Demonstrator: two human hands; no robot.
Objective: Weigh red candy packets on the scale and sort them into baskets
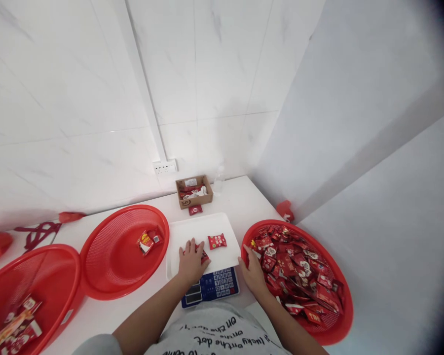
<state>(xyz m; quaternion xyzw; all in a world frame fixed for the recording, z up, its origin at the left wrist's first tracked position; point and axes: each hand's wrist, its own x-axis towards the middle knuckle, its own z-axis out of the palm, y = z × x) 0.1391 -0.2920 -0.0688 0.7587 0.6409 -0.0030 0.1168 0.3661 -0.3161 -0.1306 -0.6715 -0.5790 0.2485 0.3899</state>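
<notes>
My left hand (192,261) lies over red packets (204,255) on the white tray (177,229) of a scale, its fingers spread on top of them. Another red packet (217,241) rests flat on the tray, to the right of that hand. My right hand (252,270) is at the near left rim of a red basket (346,296) heaped with red packets (294,268). Its fingers are apart, the fingertips at the rim, and nothing shows in its grasp. Below the tray sits the scale's blue keypad (210,287).
A red basket (114,256) with a few packets stands left of the tray, and another (55,296) stands at the far left. Behind the tray are a cardboard box (194,200), a single packet (195,210) and a clear bottle (219,180) by the wall.
</notes>
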